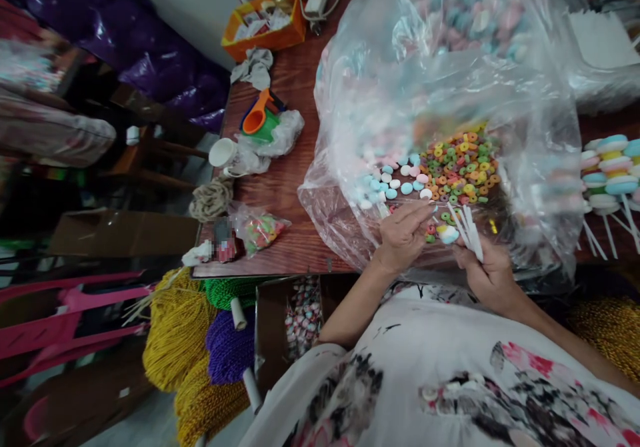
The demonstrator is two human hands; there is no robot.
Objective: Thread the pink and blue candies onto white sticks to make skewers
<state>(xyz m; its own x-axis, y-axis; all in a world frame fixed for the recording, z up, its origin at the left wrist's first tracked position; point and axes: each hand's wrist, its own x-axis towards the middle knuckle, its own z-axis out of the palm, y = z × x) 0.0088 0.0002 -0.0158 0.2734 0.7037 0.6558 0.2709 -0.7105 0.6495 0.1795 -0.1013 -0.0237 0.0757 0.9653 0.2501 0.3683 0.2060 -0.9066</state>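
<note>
My right hand (487, 272) is closed around a bundle of thin white sticks (469, 230), which point up and away from me. Close to its fingertips is a pale blue and white rounded piece (449, 234); whether the hand touches it I cannot tell. My left hand (404, 234) has its fingers pressed together, pointing to the right, and anything pinched in them is too small to make out. Just beyond both hands lie a heap of small coloured rings (463, 164) and loose pastel button-shaped pieces (395, 184), on clear plastic.
A large clear plastic bag (370, 107) of pastel pieces fills the table's far side. Stacked pastel pieces on sticks (610, 164) lie at right. On the left are an orange scoop (256, 119), a small bag of rings (263, 228) and a yellow bin (265, 30). Yellow cord (175, 330) sits below.
</note>
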